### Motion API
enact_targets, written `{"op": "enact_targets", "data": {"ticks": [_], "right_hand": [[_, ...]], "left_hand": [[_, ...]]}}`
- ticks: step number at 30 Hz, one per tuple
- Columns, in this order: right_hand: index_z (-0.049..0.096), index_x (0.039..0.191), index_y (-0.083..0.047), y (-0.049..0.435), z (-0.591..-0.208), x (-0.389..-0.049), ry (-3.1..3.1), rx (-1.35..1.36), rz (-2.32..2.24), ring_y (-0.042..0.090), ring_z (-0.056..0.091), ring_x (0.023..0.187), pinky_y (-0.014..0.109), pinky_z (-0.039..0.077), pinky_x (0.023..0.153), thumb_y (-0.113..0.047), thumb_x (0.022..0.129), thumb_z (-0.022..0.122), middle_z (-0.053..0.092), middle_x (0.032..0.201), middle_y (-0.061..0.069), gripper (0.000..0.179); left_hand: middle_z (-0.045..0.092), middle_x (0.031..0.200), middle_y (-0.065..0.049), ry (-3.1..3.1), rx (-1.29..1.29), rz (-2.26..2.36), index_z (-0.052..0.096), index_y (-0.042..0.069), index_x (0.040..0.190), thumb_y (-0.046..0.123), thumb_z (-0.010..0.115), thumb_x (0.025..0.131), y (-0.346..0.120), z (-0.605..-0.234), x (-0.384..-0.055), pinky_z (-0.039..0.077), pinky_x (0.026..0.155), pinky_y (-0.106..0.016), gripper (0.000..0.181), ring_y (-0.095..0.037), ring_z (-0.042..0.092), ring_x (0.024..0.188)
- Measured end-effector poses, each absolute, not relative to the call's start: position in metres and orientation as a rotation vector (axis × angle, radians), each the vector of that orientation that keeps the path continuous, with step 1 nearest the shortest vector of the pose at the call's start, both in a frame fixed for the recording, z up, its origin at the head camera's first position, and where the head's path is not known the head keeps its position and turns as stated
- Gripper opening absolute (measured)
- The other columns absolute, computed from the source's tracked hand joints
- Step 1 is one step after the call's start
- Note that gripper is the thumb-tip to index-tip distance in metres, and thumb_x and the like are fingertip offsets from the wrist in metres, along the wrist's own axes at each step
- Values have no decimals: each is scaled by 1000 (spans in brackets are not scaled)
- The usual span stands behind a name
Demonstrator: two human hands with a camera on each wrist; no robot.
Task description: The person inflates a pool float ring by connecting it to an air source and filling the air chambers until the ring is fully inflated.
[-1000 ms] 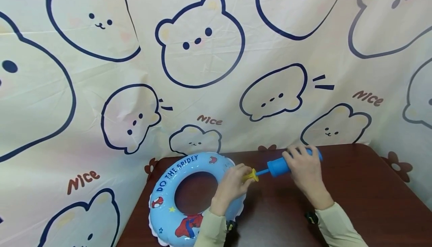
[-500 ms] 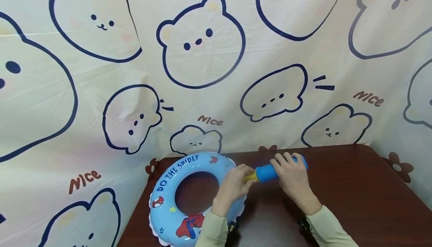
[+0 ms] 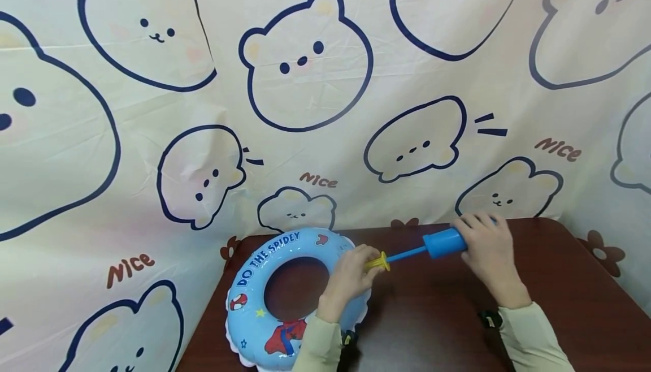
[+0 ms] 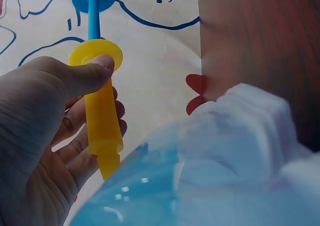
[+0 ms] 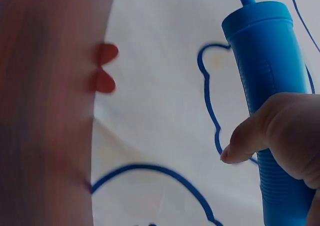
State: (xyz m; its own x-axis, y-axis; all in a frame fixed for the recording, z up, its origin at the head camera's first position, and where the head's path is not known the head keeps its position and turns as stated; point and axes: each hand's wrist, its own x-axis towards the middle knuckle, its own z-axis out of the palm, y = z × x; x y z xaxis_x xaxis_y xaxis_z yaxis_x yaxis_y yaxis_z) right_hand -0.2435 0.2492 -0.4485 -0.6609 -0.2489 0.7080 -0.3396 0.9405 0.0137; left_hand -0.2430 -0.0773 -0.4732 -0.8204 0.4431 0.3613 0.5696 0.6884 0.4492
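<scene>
A hand pump with a blue barrel [image 3: 445, 242], a thin blue rod [image 3: 407, 253] and a yellow nozzle piece [image 4: 104, 116] is held between both hands. My left hand [image 3: 350, 276] pinches the yellow piece, thumb at its round flange. The tapered yellow tip points at the light blue swim ring [image 3: 244, 321], and its end is hidden behind the ring's bulge in the left wrist view. My right hand [image 3: 489, 250] grips the ribbed blue barrel [image 5: 280, 136]. A length of rod shows between flange and barrel. The ring looks inflated and carries printed lettering and figures.
The dark brown table [image 3: 422, 327] lies under the hands and ring. A pale cloth [image 3: 305, 151] printed with bear outlines hangs behind and to both sides of it. A dark band [image 3: 490, 319] sits at the right wrist.
The right hand first pushed the barrel left up to the yellow flange, then drew it back right and up, so the rod now shows longer. The left hand and ring stayed almost still.
</scene>
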Motion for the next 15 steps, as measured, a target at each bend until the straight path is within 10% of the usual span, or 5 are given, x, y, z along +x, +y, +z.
{"op": "enact_targets", "data": {"ticks": [15], "right_hand": [[73,113,-7,253,-445,-242,-2287,357,61,45,63,114,68,42,103,-5,49,105,73,116,19,71]], "left_hand": [[76,110,0,-2645,-815,-778,77,14,119,26,84,95,-76,-473,-242,61,86,-22,28,-11,69,93]]}}
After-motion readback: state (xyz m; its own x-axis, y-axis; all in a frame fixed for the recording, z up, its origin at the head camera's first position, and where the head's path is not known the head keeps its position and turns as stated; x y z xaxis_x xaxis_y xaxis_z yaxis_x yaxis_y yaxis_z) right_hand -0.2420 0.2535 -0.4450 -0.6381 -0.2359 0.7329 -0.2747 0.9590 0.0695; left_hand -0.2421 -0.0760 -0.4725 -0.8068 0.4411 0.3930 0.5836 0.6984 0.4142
